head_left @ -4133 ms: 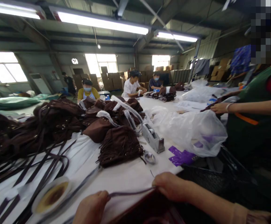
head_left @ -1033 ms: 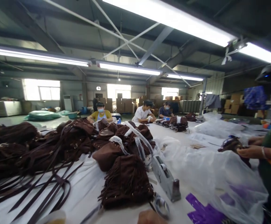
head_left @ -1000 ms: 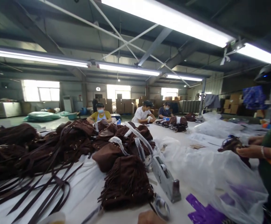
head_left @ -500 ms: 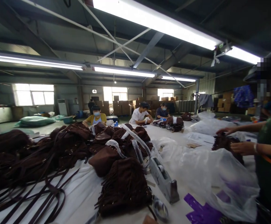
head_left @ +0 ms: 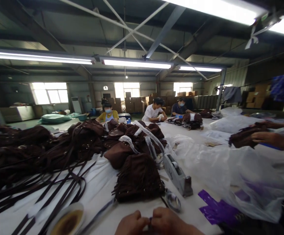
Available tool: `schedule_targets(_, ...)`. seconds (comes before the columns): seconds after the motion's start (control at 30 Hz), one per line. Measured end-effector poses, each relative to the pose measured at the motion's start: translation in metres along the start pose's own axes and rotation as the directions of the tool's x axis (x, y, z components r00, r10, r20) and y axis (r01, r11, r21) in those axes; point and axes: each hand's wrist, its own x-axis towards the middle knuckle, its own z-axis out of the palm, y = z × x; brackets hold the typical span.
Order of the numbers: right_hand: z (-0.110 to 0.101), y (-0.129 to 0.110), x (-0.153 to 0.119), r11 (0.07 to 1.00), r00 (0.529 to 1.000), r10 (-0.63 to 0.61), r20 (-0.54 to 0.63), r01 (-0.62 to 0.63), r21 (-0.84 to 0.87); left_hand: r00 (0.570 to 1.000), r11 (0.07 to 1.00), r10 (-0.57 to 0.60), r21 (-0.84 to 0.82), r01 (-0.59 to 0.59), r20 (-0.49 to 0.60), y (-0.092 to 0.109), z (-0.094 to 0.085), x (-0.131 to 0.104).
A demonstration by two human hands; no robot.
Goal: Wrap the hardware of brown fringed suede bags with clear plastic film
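Observation:
At the bottom edge of the view, my left hand (head_left: 131,224) and my right hand (head_left: 168,222) are close together with fingers curled. A small dark bit shows between them, too little to name. Just beyond lies a dark brown fringed bag (head_left: 140,179), flat on the white-covered table, with its fringe towards the left. Beside its right corner is a roll of clear tape (head_left: 173,199). A grey tape dispenser (head_left: 177,174) stands behind that roll. To the left of my hands is a bowl (head_left: 68,220) with brown liquid or residue inside.
A heap of brown bags (head_left: 83,138) with long straps (head_left: 66,189) covers the left side. Clear plastic bags (head_left: 232,173) and a purple plastic piece (head_left: 216,209) lie at right. A co-worker's hands (head_left: 266,138) hold a brown item there. Other people sit across the table.
My two hands have come into view at the bottom. The view has shifted, so the bowl shows at lower left. The co-worker at right has moved partly out of view.

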Motion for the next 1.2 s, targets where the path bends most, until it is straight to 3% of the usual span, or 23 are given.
schedule_targets(0.1, 0.001, 0.005, -0.009, 0.998, 0.999, 0.008, -0.042, -0.006, 0.057, 1.000, 0.998, 0.009, 0.068, -0.008, -0.012, 0.004, 0.002, 0.002)
schedule_targets(0.2, -0.004, 0.005, -0.017, 0.969, 0.984, 0.156, -0.091, -0.134, 0.209, 0.999, 0.998, -0.006, 0.056, 0.009, -0.052, 0.020, 0.004, 0.002)
schedule_targets(0.27, -0.005, 0.003, -0.016, 0.919, 0.929, 0.338, -0.152, -0.291, 0.265, 0.992, 0.999, -0.031, 0.033, 0.035, -0.122, 0.030, 0.007, 0.001)
schedule_targets(0.37, -0.005, -0.007, -0.010, 0.833, 0.842, 0.532, -0.084, -0.503, 0.231, 0.977, 0.996, -0.081, 0.023, 0.088, -0.199, 0.039, 0.012, 0.001)
schedule_targets(0.43, -0.006, -0.018, -0.003, 0.801, 0.810, 0.586, -0.022, -0.575, 0.168, 0.971, 0.996, -0.081, 0.016, 0.086, -0.224, 0.042, 0.016, -0.001)
schedule_targets(0.57, -0.006, -0.027, 0.014, 0.752, 0.753, 0.658, -0.016, -0.656, 0.056, 0.970, 0.995, -0.095, 0.003, 0.098, -0.225, 0.038, 0.023, 0.000)
schedule_targets(0.7, -0.008, -0.014, 0.034, 0.756, 0.753, 0.654, 0.076, -0.648, -0.095, 0.996, 0.995, -0.086, 0.042, 0.087, -0.018, 0.020, 0.020, 0.006)
schedule_targets(0.83, -0.022, -0.018, 0.048, 0.831, 0.822, 0.544, 0.171, -0.498, -0.247, 0.989, 0.996, -0.071, 0.071, 0.062, 0.127, 0.003, 0.003, 0.006)
schedule_targets(0.93, -0.031, -0.025, 0.053, 0.871, 0.862, 0.464, 0.205, -0.401, -0.285, 0.978, 0.977, -0.169, -0.109, 0.182, 0.120, 0.000, -0.002, 0.011)
schedule_targets(1.03, -0.026, -0.024, 0.049, 0.847, 0.854, 0.504, 0.127, -0.460, -0.267, 0.954, 0.915, -0.296, -0.270, 0.299, 0.054, 0.010, 0.005, 0.017)
schedule_targets(1.13, -0.012, -0.022, 0.039, 0.796, 0.811, 0.581, 0.060, -0.552, -0.246, 0.959, 0.949, -0.279, -0.170, 0.267, -0.051, 0.029, 0.015, 0.014)
schedule_targets(1.2, -0.007, -0.020, 0.033, 0.791, 0.802, 0.594, 0.064, -0.567, -0.231, 0.972, 0.972, -0.229, -0.073, 0.225, -0.060, 0.038, 0.015, 0.009)
